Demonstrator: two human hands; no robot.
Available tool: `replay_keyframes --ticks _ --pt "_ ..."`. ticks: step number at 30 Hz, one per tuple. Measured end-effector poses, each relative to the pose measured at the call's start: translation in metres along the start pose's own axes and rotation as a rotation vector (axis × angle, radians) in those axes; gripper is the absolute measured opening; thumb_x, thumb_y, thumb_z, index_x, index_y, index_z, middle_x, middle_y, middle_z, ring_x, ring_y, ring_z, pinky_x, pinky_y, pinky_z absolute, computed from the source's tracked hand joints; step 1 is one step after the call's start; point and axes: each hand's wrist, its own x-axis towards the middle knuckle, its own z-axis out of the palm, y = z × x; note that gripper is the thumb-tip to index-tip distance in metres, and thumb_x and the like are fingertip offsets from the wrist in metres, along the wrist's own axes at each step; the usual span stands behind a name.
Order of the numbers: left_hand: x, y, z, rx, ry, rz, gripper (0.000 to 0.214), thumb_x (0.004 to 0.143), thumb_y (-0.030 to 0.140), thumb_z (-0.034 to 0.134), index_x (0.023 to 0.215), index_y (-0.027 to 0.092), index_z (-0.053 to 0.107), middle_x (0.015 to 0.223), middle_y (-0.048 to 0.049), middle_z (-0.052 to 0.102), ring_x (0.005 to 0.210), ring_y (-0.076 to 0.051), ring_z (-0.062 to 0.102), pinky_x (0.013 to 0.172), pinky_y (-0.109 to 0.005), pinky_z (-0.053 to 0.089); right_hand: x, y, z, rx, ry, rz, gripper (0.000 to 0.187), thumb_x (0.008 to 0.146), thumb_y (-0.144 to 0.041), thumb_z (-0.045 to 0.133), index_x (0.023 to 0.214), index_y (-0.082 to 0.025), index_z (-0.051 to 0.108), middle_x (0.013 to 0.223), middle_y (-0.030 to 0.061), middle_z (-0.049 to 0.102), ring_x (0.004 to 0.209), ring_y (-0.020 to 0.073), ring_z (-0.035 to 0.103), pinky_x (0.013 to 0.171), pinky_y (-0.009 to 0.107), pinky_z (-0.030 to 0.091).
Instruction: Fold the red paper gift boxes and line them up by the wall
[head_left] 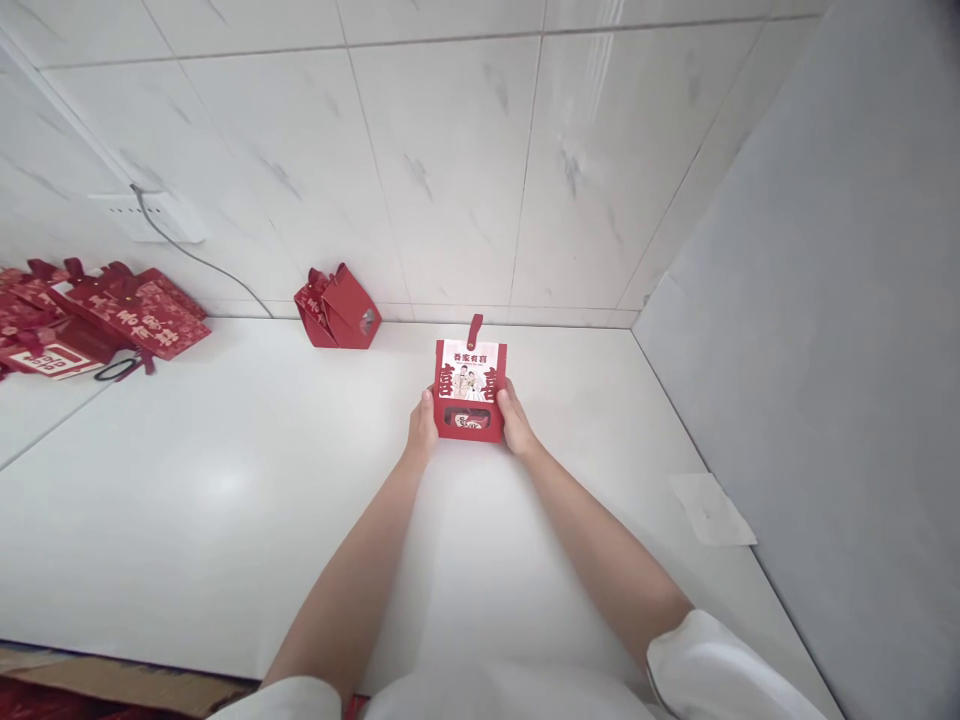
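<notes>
Between my two hands is a red gift box (471, 385) with a strap handle on top, a printed couple on its front and a small window low down. My left hand (424, 425) grips its left side, fingers mostly behind it. On the right side my right hand (516, 418) holds it the same way, thumb along the edge. The box is upright; whether its base touches the white table (300, 500) I cannot tell.
Two red gift boxes (349, 310) stand against the tiled wall (442, 180). Several more red boxes and bags (127, 310) crowd the far left, with black-handled scissors (116, 370) beside them. A grey cable (202, 260) hangs from a socket. A white paper (712, 510) lies by the grey partition (840, 350).
</notes>
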Motion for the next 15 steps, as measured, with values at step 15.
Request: replay_keyframes --ticks 15 --pt "0.0066 -0.0088 -0.0012 0.045 -0.018 -0.020 0.052 0.082 0.051 0.064 0.124 0.022 0.056 0.122 -0.0082 0.065 0.112 -0.027 0.062 0.093 -0.039 0.052 0.0041 -0.0023 0.0003 0.062 0.008 0.063 0.051 0.086 -0.050 0.061 0.132 -0.030 0.048 0.137 0.0023 0.057 0.126 0.0249 0.054 0.106 0.044 0.046"
